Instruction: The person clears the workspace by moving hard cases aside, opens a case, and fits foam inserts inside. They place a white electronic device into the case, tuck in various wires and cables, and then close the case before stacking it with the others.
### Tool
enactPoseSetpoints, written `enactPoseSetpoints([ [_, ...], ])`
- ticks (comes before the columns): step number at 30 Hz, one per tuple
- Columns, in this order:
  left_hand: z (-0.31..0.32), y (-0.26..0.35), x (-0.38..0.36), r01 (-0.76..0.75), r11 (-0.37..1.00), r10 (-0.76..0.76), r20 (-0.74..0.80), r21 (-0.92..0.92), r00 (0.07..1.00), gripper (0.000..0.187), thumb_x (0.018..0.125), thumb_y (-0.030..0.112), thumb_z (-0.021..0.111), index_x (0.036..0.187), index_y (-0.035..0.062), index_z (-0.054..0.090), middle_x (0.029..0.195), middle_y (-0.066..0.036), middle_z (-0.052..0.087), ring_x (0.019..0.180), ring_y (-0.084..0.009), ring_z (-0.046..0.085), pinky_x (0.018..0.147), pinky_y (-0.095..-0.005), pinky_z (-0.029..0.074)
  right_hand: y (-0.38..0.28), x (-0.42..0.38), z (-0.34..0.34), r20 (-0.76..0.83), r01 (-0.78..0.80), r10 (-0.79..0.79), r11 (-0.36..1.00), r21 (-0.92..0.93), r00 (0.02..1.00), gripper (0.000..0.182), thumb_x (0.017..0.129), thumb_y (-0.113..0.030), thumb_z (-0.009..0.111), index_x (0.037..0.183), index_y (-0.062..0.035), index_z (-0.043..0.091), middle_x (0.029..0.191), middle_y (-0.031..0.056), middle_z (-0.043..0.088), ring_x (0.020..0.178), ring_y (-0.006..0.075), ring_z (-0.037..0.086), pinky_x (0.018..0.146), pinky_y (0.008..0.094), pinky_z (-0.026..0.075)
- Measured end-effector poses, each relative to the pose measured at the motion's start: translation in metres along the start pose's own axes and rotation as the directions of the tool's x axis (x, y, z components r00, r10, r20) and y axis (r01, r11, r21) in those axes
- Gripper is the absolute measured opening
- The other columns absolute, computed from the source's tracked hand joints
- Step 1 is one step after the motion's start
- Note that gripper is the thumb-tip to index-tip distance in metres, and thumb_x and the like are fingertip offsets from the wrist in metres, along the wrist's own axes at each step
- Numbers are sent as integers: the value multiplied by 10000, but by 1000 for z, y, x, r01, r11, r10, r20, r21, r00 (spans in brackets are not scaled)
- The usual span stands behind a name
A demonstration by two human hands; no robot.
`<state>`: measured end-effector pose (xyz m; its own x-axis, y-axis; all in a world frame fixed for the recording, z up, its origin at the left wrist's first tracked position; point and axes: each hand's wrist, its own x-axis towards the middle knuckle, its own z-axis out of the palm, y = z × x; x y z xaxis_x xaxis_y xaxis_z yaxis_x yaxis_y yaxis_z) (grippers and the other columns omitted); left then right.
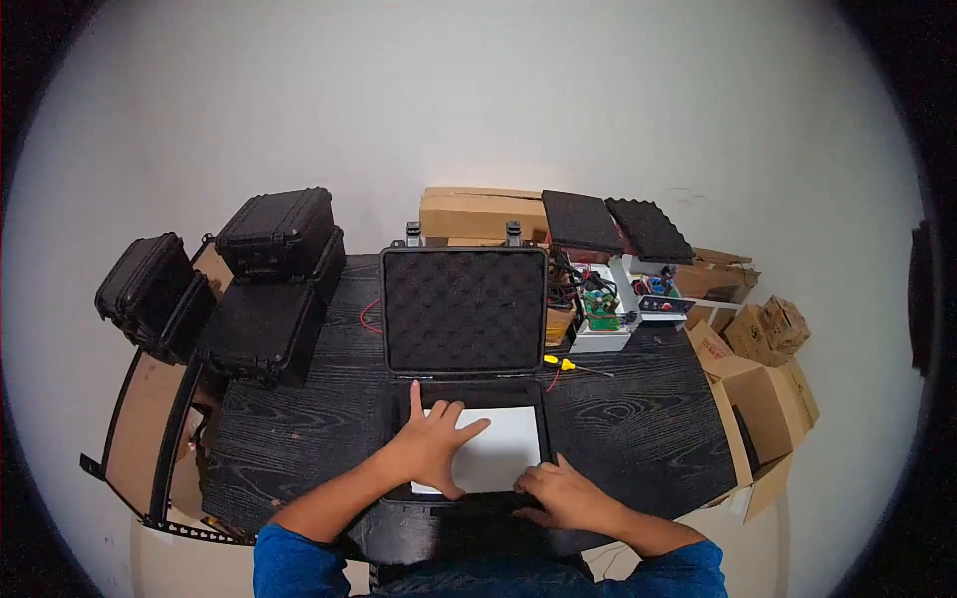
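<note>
While the view looks down from the person's head, an open black hard case (466, 329) sits in the middle of a dark wood-grain table (638, 429), with its lid standing upright and lined with egg-crate foam. Inside the lower half of the case lies a flat white sheet or panel (503, 448); what it is made of cannot be told.

The left hand (434, 444) rests palm down on the white panel, fingers spread and flat, index finger pointing toward the lid. It grips nothing. The right hand (558, 493) lies at the near right edge of the case, fingers curled over the rim beside the panel's corner; whether it pinches anything cannot be told. Both forearms come up from the bottom of the frame, out of blue sleeves (299, 568).

To the left of the open case, several closed black hard cases (264, 289) are stacked on the table, and more (150, 294) lean at its far left edge. Behind the lid stands a long cardboard box (483, 214). Two dark foam pads (618, 224) rest on top of things at the back right. Beneath them sits a cluster of electronics with a green circuit board (601, 307) and wires. A yellow-handled screwdriver (566, 365) lies on the table just right of the case hinge, and a red wire (371, 317) loops on the left of the lid. Open cardboard boxes (763, 374) crowd the right end of the table.
</note>
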<state>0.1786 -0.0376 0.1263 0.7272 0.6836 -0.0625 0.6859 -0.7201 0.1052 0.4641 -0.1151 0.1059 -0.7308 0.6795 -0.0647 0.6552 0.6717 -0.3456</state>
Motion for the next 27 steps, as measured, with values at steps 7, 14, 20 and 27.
enactPoseSetpoints([
  [7,36,-26,-18,-59,993,50,-93,-101,994,1340,518,733,882,1632,184,377,1615,-323,318,1514,-485,315,1116,-873,76,-3,0,-5,-39,11,-9,1000,29,999,422,922,-342,794,1196,-44,676,1124,125,663,1097,315,649,990,565,458],
  [14,6,0,-64,99,993,-91,133,-58,987,1470,555,784,851,1686,142,166,1719,-279,138,1597,-438,169,1104,-885,60,2,0,-2,-44,29,-27,999,28,999,406,913,-354,801,1168,-50,713,1128,122,689,1123,312,653,1009,584,463],
  [20,12,-4,-65,120,991,-116,64,-65,991,1532,539,754,862,1655,-10,143,1722,-252,176,1603,-407,172,1123,-869,80,4,3,-3,-62,41,-37,997,63,997,408,913,-360,797,1169,-52,718,1117,115,697,1125,313,658,1034,596,457],
  [27,10,-8,-58,152,988,-150,77,-28,986,1528,541,711,880,1637,-58,144,1724,-229,198,1605,-398,172,1180,-809,97,19,15,-5,-49,49,-45,995,89,998,439,921,-391,777,1192,-51,713,1126,122,699,1075,312,674,1021,601,461],
])
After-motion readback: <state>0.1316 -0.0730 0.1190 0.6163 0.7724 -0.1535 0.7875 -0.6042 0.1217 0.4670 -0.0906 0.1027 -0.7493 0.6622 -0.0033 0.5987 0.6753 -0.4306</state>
